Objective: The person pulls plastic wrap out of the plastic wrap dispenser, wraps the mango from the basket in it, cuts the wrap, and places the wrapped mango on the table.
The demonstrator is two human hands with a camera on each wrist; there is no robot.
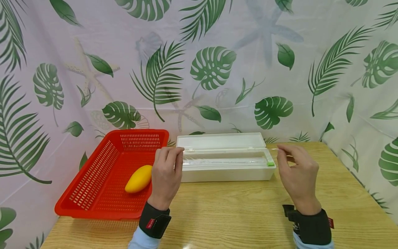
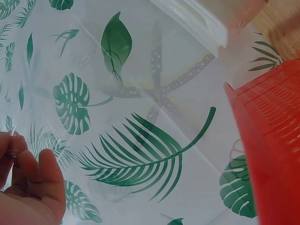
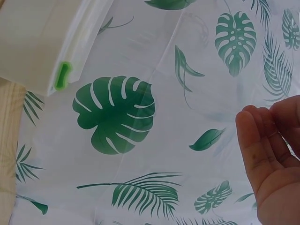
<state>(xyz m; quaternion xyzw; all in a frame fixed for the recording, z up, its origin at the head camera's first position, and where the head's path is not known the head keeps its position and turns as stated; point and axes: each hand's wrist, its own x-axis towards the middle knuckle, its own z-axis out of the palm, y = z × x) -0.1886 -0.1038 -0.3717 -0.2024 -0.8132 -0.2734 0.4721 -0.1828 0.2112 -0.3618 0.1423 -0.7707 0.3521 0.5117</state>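
A white lidded dispenser box point(image 1: 227, 175) stands on the table with its lid point(image 1: 220, 141) raised. Inside lies a roll of clear cling film point(image 1: 227, 161), and a small green slider point(image 1: 270, 163) sits at the box's right end. My left hand point(image 1: 167, 171) pinches cling film at the box's left end, above its front. Beyond the right end, my right hand point(image 1: 297, 174) pinches a thin clear edge of cling film point(image 1: 273, 149) between thumb and fingers. The film is so transparent that its extent is hard to make out.
A red plastic basket point(image 1: 93, 204) stands left of the box, close beside my left hand. A yellow mango point(image 1: 138, 178) lies in it. The wooden table point(image 1: 230, 214) meets a leaf-patterned curtain point(image 1: 236, 114) behind the box.
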